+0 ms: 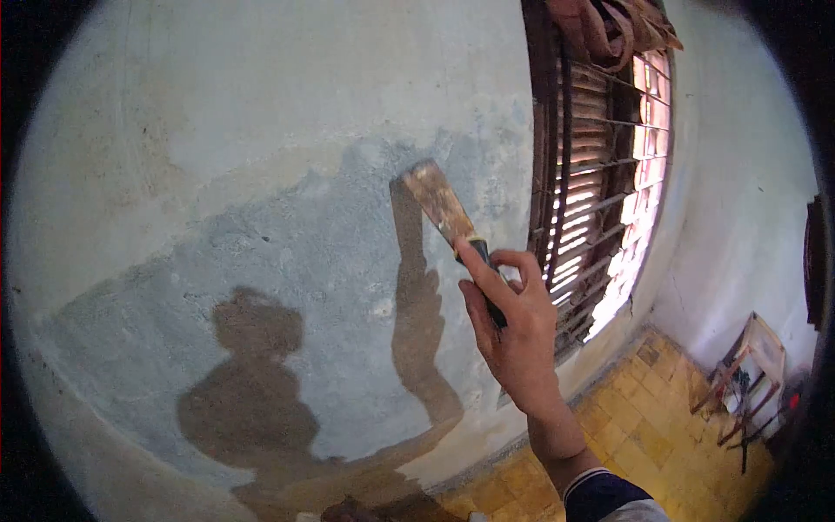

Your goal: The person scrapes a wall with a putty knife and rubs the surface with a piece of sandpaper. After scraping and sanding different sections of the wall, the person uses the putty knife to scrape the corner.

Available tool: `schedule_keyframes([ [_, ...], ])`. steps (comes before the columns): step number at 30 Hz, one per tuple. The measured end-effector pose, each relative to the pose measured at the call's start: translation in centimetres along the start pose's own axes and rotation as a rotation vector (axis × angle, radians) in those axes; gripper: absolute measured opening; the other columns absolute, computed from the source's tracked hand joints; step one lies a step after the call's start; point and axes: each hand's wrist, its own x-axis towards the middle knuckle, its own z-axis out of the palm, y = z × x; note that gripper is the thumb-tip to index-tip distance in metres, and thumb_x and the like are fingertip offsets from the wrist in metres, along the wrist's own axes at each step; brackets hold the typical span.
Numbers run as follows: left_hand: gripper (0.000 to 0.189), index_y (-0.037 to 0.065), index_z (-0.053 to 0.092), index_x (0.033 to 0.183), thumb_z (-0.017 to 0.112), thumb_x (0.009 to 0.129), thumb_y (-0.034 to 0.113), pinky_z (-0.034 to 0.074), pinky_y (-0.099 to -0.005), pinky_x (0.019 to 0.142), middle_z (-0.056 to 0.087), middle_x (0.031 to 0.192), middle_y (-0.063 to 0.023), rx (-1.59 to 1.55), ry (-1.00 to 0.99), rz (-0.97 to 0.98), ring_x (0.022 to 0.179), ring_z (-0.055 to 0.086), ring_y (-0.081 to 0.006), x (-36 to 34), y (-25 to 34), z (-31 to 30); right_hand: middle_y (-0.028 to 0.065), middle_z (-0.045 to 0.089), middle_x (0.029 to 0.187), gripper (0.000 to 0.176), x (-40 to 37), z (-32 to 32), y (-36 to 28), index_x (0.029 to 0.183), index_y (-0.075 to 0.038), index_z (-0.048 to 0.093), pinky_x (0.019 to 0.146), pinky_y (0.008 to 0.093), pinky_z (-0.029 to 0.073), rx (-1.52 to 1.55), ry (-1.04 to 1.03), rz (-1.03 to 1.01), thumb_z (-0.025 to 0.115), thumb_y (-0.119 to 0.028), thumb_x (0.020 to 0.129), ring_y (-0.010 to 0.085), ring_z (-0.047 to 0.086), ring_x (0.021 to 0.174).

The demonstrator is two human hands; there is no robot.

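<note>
Nearest, below the window, a dark sleeve with pale stripes ends at the wrist of the right hand. Its fingers are closed around the dark handle of a scraper, index finger reaching along it toward the blade. The scraper is left of the window, its blotched blade slanting up and left; the blade's end meets its own shadow on the wall, though firm contact cannot be told. The left hand's fingers cannot be told. Left of the window, the wall has a rough grey-blue patch under paler paint, with shadows of a head and an arm across it. Brown cloth hangs over the window's top. Farther off, right of and below the window, a wooden-framed piece of furniture is on yellow floor tiles.
</note>
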Motion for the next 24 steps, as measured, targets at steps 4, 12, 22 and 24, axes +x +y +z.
schedule_keyframes([
  [4,0.029,0.005,0.053,0.123,0.059,0.095,0.011,0.055,-0.0361,0.074,0.060,0.111,-0.0125,-0.032,0.061,-0.006,0.084,0.061,-0.0216,-0.8,-1.0,1.9,0.0136,0.060,0.091,0.039,3.1,-0.1,-1.7,0.124,-0.018,0.064,0.060,0.0328,0.051,-0.058,-0.042,0.031,0.066,-0.007,0.087,0.0215,0.064,0.072],
  [12,0.028,0.005,0.053,0.122,0.059,0.095,0.010,0.055,-0.0368,0.074,0.061,0.110,-0.0121,-0.080,0.087,-0.033,0.084,0.061,-0.0217,-0.7,-0.3,1.4,0.0101,0.058,0.073,0.029,4.3,-0.4,-3.9,0.117,-0.013,0.069,0.056,0.0344,0.045,-0.127,0.074,0.063,0.065,-0.010,0.088,0.0227,0.059,0.061],
  [22,0.027,0.006,0.054,0.120,0.059,0.094,0.009,0.056,-0.0377,0.073,0.062,0.108,-0.0116,-0.138,0.028,-0.089,0.084,0.061,-0.0219,0.5,0.7,-0.4,0.0168,0.057,0.073,0.025,5.0,-0.8,-4.1,0.112,-0.010,0.068,0.058,0.0415,0.047,-0.174,0.015,0.090,0.063,-0.011,0.088,0.0327,0.060,0.063],
  [24,0.027,0.006,0.054,0.120,0.059,0.094,0.009,0.056,-0.0378,0.073,0.062,0.108,-0.0115,-0.139,0.018,-0.110,0.084,0.061,-0.0220,0.1,1.0,-1.2,0.0170,0.056,0.071,0.024,5.2,-0.6,-3.5,0.111,-0.009,0.069,0.058,0.0418,0.046,-0.124,0.093,0.018,0.063,-0.011,0.088,0.0325,0.060,0.063],
])
